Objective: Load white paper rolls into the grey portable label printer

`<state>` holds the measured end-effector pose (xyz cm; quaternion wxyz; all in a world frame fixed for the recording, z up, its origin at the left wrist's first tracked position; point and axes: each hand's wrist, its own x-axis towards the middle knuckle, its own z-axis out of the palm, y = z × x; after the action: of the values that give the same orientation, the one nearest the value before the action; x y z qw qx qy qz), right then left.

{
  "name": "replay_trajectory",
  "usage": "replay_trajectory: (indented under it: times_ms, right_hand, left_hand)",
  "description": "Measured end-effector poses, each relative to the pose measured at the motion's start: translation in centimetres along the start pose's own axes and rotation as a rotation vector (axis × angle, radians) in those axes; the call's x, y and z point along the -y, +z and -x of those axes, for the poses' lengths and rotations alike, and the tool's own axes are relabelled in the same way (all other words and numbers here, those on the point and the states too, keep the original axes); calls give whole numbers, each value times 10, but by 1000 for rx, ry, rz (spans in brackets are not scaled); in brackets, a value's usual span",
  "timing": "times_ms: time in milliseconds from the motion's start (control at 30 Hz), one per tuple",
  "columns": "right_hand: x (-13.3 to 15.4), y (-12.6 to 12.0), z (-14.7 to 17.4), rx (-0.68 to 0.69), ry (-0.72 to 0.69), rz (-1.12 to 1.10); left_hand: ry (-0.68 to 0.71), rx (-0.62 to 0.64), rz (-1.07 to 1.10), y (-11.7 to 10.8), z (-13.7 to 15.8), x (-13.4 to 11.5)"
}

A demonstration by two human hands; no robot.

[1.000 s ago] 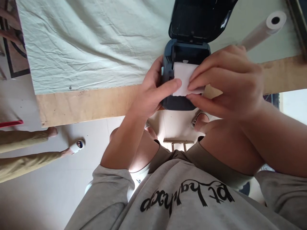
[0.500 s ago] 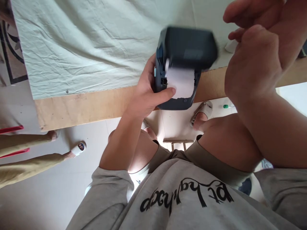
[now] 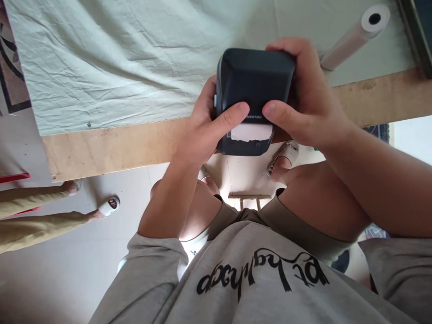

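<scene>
A dark label printer point(image 3: 254, 81) is held above the near edge of the table, its lid down. White paper point(image 3: 252, 132) with a torn edge sticks out of its front, beside a small power button. My left hand point(image 3: 211, 121) wraps the printer's left side, thumb lying on the lid. Around the right side curls my right hand point(image 3: 305, 94), its thumb also pressing on the lid near the printed lettering. The fingers beneath the printer are hidden.
On the table's pale green cloth point(image 3: 135, 67) stands a white paper roll point(image 3: 351, 42), right of my hands. A dark-framed object point(image 3: 416, 36) lies at the far right. The wooden table edge point(image 3: 118, 146) runs across. Another person's legs point(image 3: 50, 227) show at left.
The printer's lid has swung down from raised to closed over the paper. My right hand has come in from the upper right and taken hold of the printer's right side.
</scene>
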<state>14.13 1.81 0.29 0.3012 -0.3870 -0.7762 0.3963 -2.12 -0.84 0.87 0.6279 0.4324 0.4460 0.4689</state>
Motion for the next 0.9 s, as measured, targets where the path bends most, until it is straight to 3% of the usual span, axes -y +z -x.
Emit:
replay_trajectory:
  times_ms: [133,233,367,467,567,700,900]
  right_hand:
    - [-2,-1,-2,-6,-24,36]
    - [-3,-1,-2,-28,-41,52]
    - [-1,-3,2,-1,1,58]
    - [3,-4,5,-61,31,63]
    - [5,-3,5,-125,-38,51]
    - [4,-2,3,-53,-119,127]
    - [2,-8,0,-12,-69,150]
  left_hand:
    - [-37,7,85,6,1,-4]
    - [13,-36,172,9,1,-6]
    - [45,8,288,9,-1,-4]
    - [15,45,276,6,-2,-2]
    - [-4,54,221,2,-3,0]
    - [5,68,261,-1,-2,2]
    - [-16,55,313,-3,-2,3]
